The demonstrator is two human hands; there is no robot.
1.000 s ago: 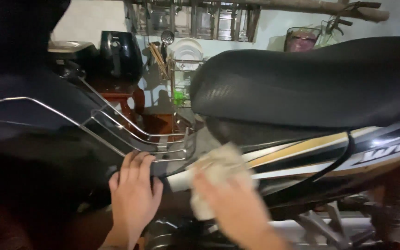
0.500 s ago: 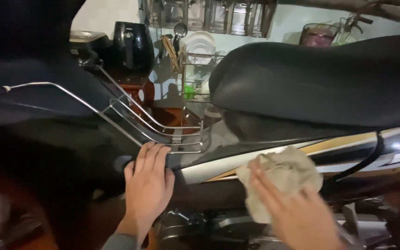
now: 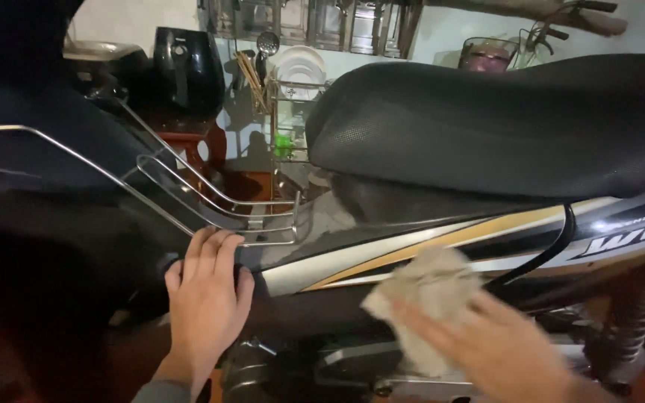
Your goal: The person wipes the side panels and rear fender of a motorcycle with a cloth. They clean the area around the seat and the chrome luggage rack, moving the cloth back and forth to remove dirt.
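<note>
A motorbike fills the view, with a black seat above a dark side panel striped silver and gold. My right hand presses a crumpled beige cloth against the lower side panel; the hand is blurred. My left hand rests flat, fingers together, on the dark bodywork just below the chrome wire rack.
Behind the bike stand a black kitchen appliance on a wooden stand, a dish rack with white plates and utensils, and hanging metal ware. The engine and a rear shock spring sit below the panel.
My right hand has slid the cloth to the right along the side panel. My left hand has stayed on the bodywork by the rack. The view has shifted slightly.
</note>
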